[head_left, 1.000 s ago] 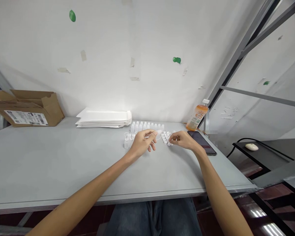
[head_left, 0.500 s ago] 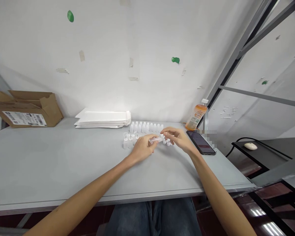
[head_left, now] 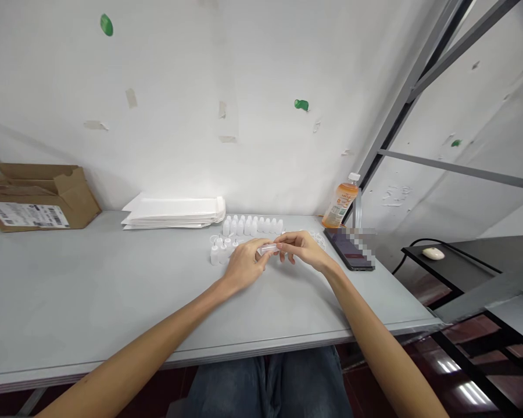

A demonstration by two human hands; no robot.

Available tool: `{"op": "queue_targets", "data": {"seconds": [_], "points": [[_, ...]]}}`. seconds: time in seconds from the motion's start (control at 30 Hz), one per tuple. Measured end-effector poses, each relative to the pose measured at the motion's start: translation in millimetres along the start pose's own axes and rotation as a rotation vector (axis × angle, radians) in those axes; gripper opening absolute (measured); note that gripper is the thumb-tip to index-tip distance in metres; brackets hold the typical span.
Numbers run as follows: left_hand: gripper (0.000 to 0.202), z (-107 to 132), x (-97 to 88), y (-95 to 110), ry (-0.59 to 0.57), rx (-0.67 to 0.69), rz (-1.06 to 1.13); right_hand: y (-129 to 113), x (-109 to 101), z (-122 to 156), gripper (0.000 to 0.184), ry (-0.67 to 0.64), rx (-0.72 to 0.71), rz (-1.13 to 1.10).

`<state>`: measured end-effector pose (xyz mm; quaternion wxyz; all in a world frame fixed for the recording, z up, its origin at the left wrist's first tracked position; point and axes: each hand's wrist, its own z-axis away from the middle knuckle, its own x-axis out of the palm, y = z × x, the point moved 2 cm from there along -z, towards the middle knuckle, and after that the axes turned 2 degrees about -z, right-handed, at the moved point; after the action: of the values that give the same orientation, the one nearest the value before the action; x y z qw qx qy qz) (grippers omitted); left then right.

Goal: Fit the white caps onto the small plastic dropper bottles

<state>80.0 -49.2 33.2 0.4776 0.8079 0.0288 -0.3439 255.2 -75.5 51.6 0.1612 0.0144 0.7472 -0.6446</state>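
My left hand (head_left: 245,264) is closed around a small translucent plastic bottle (head_left: 268,248), which lies sideways between my hands. At its right end, the thumb and forefinger of my right hand (head_left: 303,249) pinch together; whether a small part sits between them is hidden. Behind my hands, small white plastic bottles (head_left: 246,226) stand in rows. Several capped dropper bottles (head_left: 218,254) are just left of my left hand. Small white pieces (head_left: 318,239) show past my right hand, partly covered by it.
On the grey table (head_left: 113,296), a stack of white envelopes (head_left: 174,212) lies against the wall. An open cardboard box (head_left: 39,197) stands far left. To the right are an orange drink bottle (head_left: 340,203) and a phone (head_left: 346,249). A white mouse (head_left: 433,253) rests on a black shelf.
My right hand has moved left from over the small white pieces to the end of the bottle in my left hand. The view has turned slightly right.
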Motion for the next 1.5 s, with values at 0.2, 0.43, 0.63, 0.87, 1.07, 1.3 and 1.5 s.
{"op": "queue_targets", "data": {"seconds": [0.2,0.43,0.63,0.87,1.07,1.3,1.5], "points": [[0.027,1,-0.3,0,0.025,0.063,-0.058,3,1,-2,0.028,0.033,-0.015,-0.060],[0.029,3,0.6,0,0.024,0.153,-0.188,8,6,-4,0.019,0.061,-0.018,-0.026],[0.029,4,2.3,-1,0.012,0.190,-0.143,6,8,-2,0.017,0.130,-0.031,0.123],[0.027,2,-1.1,-1,0.046,0.195,-0.055,2,8,-1,0.022,0.122,-0.088,0.021],[0.027,2,-0.7,-1,0.040,0.206,-0.098,1,8,-1,0.020,0.141,-0.056,0.041],[0.028,2,2.4,-3,0.037,0.203,-0.179,10,11,-4,0.023,0.238,-0.069,0.180],[0.028,2,3.8,-4,0.039,0.209,-0.211,12,14,-6,0.026,0.246,-0.148,0.292]]}}
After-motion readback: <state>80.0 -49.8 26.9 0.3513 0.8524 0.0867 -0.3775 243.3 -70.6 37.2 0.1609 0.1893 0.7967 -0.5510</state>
